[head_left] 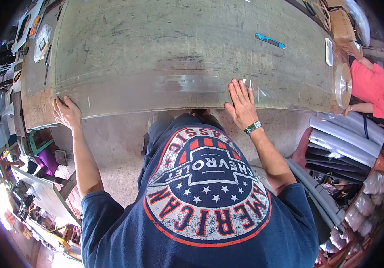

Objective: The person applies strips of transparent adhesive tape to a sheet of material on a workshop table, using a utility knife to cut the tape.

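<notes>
A clear plastic sheet (187, 84) lies along the near edge of the large worn table (156, 40). My left hand (67, 111) rests at the table's near left corner, its fingers bent over the surface beside the left end of the sheet; whether it pinches anything is hard to see. My right hand (241, 100) lies flat with the fingers stretched out, palm down on the sheet near its right part. A green patterned band is round my right wrist.
A blue cutter (270, 41) lies on the table at the upper right. At the right end are a roll of clear tape or film (343, 85) and a person in a pink shirt (370, 87). Rolled sheets (348, 138) are stacked below them. Tools and a plastic bag (43, 42) lie at the left.
</notes>
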{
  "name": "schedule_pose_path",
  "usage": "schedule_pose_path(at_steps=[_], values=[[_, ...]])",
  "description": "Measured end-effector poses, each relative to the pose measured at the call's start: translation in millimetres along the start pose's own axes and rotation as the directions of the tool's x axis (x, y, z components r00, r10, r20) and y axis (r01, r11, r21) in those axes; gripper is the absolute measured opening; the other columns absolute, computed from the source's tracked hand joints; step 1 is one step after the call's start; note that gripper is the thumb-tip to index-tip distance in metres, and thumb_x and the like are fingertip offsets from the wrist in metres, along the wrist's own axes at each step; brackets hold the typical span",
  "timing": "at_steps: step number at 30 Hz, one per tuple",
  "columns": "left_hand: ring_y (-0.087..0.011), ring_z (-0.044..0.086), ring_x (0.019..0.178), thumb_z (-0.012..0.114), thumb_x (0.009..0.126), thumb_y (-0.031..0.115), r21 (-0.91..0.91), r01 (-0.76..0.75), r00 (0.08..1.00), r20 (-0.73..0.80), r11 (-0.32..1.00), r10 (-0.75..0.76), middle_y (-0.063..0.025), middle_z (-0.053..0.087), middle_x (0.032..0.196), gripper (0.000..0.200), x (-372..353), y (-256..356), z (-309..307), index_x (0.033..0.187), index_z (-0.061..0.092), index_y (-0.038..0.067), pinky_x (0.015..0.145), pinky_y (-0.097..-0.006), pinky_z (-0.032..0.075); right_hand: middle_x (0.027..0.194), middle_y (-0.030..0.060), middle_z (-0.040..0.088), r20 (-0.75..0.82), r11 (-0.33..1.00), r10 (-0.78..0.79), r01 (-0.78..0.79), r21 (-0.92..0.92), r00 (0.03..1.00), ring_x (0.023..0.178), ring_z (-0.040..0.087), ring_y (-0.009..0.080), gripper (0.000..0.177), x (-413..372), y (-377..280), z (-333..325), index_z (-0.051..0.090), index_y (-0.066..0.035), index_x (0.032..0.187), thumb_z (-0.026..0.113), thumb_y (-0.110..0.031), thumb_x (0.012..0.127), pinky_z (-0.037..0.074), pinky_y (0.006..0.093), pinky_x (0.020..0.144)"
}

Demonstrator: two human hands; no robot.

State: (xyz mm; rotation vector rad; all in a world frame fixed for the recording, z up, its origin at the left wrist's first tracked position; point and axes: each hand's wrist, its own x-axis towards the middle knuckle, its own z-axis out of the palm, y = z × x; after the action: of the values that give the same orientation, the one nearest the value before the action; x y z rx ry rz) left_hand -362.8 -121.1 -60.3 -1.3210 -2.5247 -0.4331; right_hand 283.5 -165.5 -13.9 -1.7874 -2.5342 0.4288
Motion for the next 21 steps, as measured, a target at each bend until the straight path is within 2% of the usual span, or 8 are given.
schedule_pose_path(at_steps=[9, 12, 14, 15, 16, 17, 18, 21], values=[[-0.0375, 0.035, 0.149, 0.044, 0.106, 0.048, -0.015, 0.026, 1.0, 0.0, 1.0, -0.026, -0.0164, 0.048, 0.158, 0.064, -1.5, 1.0, -0.6, 0.149, 0.053, 0.002, 0.124, -0.0507, 0.024, 0.172, 0.0085, 0.024, -0.021, 0.998, -0.052, 0.052, -0.031, 0.998, 0.159, 0.019, 0.0294, 0.072, 1.1, 6.9, 1.8, 0.028, -0.008, 0.165, 0.046, -0.047, 0.107, 0.015, 0.0517, 0.129], [-0.0384, 0.045, 0.142, 0.047, 0.105, 0.046, 0.061, -0.042, 0.996, -0.072, 0.997, 0.046, -0.0179, 0.054, 0.151, 0.061, 0.0, -5.0, 5.3, 0.147, 0.055, 0.002, 0.119, -0.0511, 0.032, 0.172, 0.009, 0.025, -0.023, 0.998, -0.049, 0.048, -0.036, 0.999, 0.159, 0.02, 0.0306, 0.075, 0.5, 7.3, 4.2, 0.029, -0.008, 0.164, 0.055, -0.043, 0.103, 0.015, 0.0516, 0.129], [-0.0401, 0.059, 0.127, 0.051, 0.105, 0.042, 0.045, -0.074, 0.995, -0.064, 0.996, 0.077, -0.0198, 0.063, 0.14, 0.055, -4.7, -8.0, 9.7, 0.141, 0.061, 0.001, 0.109, -0.0522, 0.043, 0.171, 0.0111, 0.027, 0.014, 0.997, -0.061, 0.062, -0.048, 0.998, 0.159, 0.021, 0.0324, 0.08, 0.5, 4.2, -6.9, 0.031, -0.008, 0.163, 0.065, -0.035, 0.096, 0.016, 0.0514, 0.129], [-0.0403, 0.065, 0.115, 0.056, 0.104, 0.036, 0.094, -0.22, 0.97, -0.085, 0.971, 0.228, -0.0212, 0.068, 0.13, 0.048, -8.2, -21.5, 19.8, 0.137, 0.063, 0.002, 0.1, -0.0529, 0.049, 0.17, 0.0138, 0.029, 0.043, 1.0, -0.02, 0.021, -0.021, 0.999, 0.158, 0.022, 0.0341, 0.085, 2.2, -1.3, -13.8, 0.033, -0.006, 0.162, 0.071, -0.029, 0.09, 0.016, 0.0519, 0.129], [-0.0397, 0.063, 0.117, 0.059, 0.103, 0.033, -0.06, -0.067, 0.997, 0.045, 0.996, 0.07, -0.0225, 0.066, 0.133, 0.046, -7.2, -15.5, 14.1, 0.137, 0.063, 0.001, 0.1, -0.055, 0.047, 0.17, 0.0155, 0.028, 0.076, 0.996, 0.034, -0.027, -0.084, 0.997, 0.158, 0.022, 0.0345, 0.085, 2.6, -0.6, -10.8, 0.032, -0.005, 0.162, 0.071, -0.027, 0.089, 0.016, 0.0519, 0.129], [-0.0398, 0.059, 0.125, 0.06, 0.102, 0.032, 0.202, -0.142, 0.99, 0.025, 0.969, 0.139, -0.0213, 0.062, 0.139, 0.047, -8.5, -3.2, 3.1, 0.137, 0.062, 0.001, 0.105, -0.0558, 0.044, 0.171, 0.0161, 0.027, 0.064, 0.999, -0.019, 0.022, -0.049, 0.998, 0.157, 0.023, 0.0362, 0.087, 2.7, 3.0, -9.4, 0.03, -0.004, 0.163, 0.071, -0.025, 0.089, 0.016, 0.052, 0.129], [-0.0405, 0.052, 0.134, 0.061, 0.1, 0.032, 0.047, -0.098, 0.983, -0.153, 0.994, 0.104, -0.0199, 0.059, 0.144, 0.049, -13.0, 6.1, 2.2, 0.138, 0.061, 0.001, 0.113, -0.0554, 0.038, 0.171, 0.017, 0.025, 0.041, 0.996, -0.061, 0.064, -0.065, 0.997, 0.158, 0.022, 0.0378, 0.087, -2.0, 11.9, -3.7, 0.027, -0.002, 0.163, 0.069, -0.021, 0.089, 0.014, 0.0524, 0.129], [-0.0421, 0.039, 0.146, 0.059, 0.1, 0.031, -0.118, 0.069, 0.995, -0.066, 0.991, -0.077, -0.0229, 0.05, 0.153, 0.056, -7.4, 23.3, -18.8, 0.145, 0.054, -0.001, 0.122, -0.0549, 0.027, 0.172, 0.0173, 0.023, 0.015, 0.993, -0.099, 0.1, -0.065, 0.995, 0.159, 0.017, 0.0377, 0.077, 1.7, 3.7, -5.0, 0.022, 0.0, 0.164, 0.054, -0.03, 0.101, 0.01, 0.0533, 0.129]])
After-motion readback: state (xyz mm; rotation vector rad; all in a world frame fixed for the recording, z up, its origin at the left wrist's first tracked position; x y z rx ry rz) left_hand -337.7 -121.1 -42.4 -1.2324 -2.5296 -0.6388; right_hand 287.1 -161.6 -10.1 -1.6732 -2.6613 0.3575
